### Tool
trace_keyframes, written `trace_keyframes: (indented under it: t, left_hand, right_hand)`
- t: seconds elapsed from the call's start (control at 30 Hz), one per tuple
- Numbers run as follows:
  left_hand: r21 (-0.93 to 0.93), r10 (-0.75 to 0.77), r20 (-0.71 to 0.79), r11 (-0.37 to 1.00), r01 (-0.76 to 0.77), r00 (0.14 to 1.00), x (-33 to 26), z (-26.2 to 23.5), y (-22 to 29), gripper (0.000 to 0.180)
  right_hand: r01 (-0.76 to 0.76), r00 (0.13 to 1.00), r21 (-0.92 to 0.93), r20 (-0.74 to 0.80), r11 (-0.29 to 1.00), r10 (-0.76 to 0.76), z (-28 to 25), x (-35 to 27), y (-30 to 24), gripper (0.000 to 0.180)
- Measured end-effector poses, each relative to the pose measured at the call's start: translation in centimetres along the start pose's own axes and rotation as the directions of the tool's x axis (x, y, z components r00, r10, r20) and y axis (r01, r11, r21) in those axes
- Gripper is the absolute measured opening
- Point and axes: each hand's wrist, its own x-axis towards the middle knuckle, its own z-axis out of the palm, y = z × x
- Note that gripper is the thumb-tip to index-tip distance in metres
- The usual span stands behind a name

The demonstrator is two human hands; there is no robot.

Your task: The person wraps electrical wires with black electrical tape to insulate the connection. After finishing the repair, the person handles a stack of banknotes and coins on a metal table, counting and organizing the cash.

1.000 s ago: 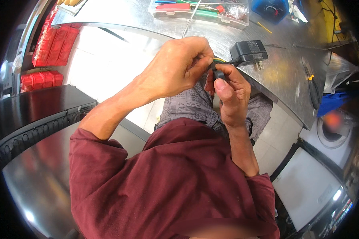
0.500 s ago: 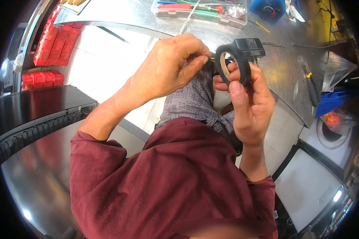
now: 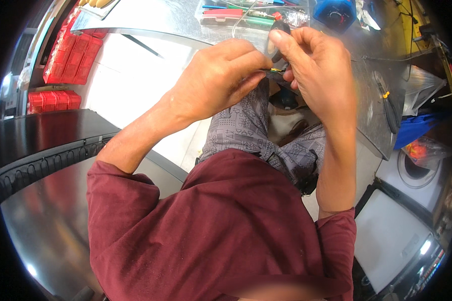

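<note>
My left hand is closed in a pinch, its thumb and forefinger on a thin wire with a bit of yellow-green showing. Only a short end of that wire is visible past the fingertips. Close beside it, my right hand grips a roll of black electrical tape, thumb pressed on its upper rim. The roll is tilted nearly edge-on and its pale core shows. Both hands are raised over my lap at the edge of the metal table. Whether tape touches the wire cannot be made out.
On the table stand a clear plastic box of small parts and a blue device with a dial. Black-handled pliers lie at the right. Red crates are stacked at far left, beside a dark cabinet.
My right hand has moved up and turned over, bringing the tape roll from upright to tilted beside the wire. It now hides the black box-shaped adapter. My left hand stays nearly in place.
</note>
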Motion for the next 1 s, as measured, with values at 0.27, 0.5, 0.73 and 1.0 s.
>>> trace_keyframes:
  t: [0.27,0.5,0.73,1.0]
  left_hand:
    - [0.139,0.049,0.052,0.989,-0.056,0.997,1.4,-0.3,0.2,0.02]
    - [0.087,-0.175,0.26,0.984,0.158,0.95,5.1,-2.5,0.8,0.013]
    - [-0.118,-0.38,0.394,0.882,0.456,0.837,6.7,-3.1,0.0,0.011]
    - [-0.235,-0.412,0.506,0.779,0.581,0.758,8.6,-3.9,0.7,0.007]
  right_hand:
    - [0.05,0.992,0.041,-0.12,0.998,-0.045,0.4,-0.2,-0.3,0.033]
    - [-0.179,0.981,0.428,0.006,0.886,0.195,4.1,-7.0,3.3,0.027]
    - [-0.11,0.956,0.772,-0.09,0.626,0.28,7.3,-6.7,3.4,0.043]
    - [-0.217,0.964,0.748,0.061,0.627,0.261,7.6,-5.3,3.7,0.04]
